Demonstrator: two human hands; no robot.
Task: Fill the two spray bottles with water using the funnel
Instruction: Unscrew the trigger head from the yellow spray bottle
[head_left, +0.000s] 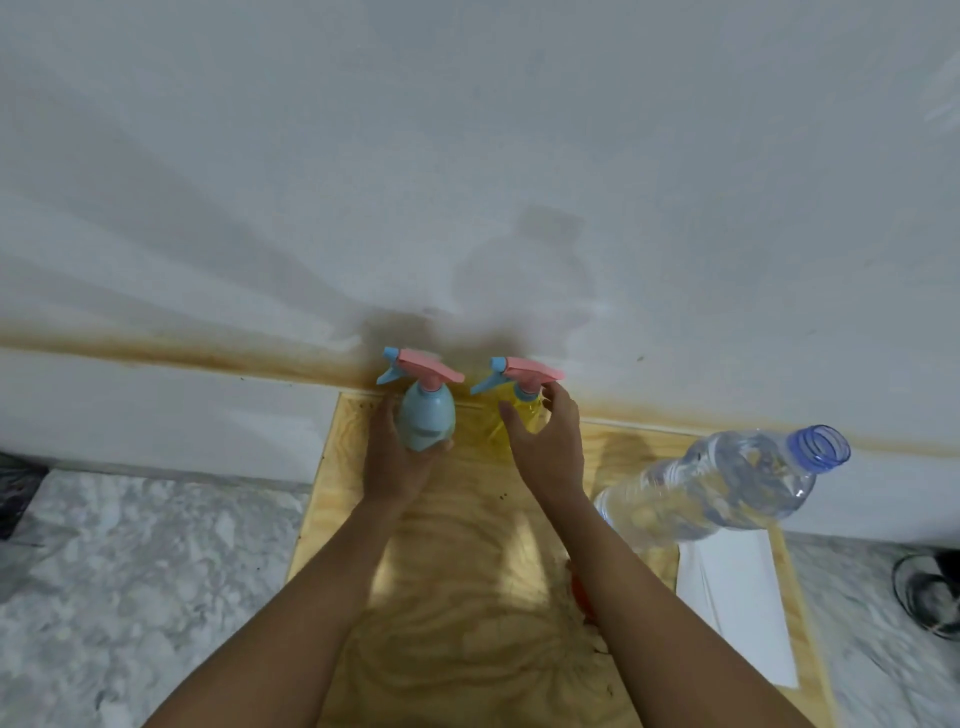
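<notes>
Two spray bottles stand at the far edge of a plywood board (467, 597), close to the white wall. The blue spray bottle (428, 415) on the left has a pink and blue trigger head, and my left hand (397, 457) is wrapped around its body. The yellow spray bottle (522, 410) on the right carries the same kind of head. My right hand (550, 441) curls around it with spread fingers, touching or nearly touching its side. An uncapped clear water bottle (727, 483) stands at the right. A red object (581, 592), partly hidden by my right forearm, lies on the board.
A white sheet (737, 608) lies on the board's right side under the water bottle. The board rests on a marbled floor (145, 571). A dark round object (930, 592) sits at the far right edge, and another dark thing (18, 488) at the far left.
</notes>
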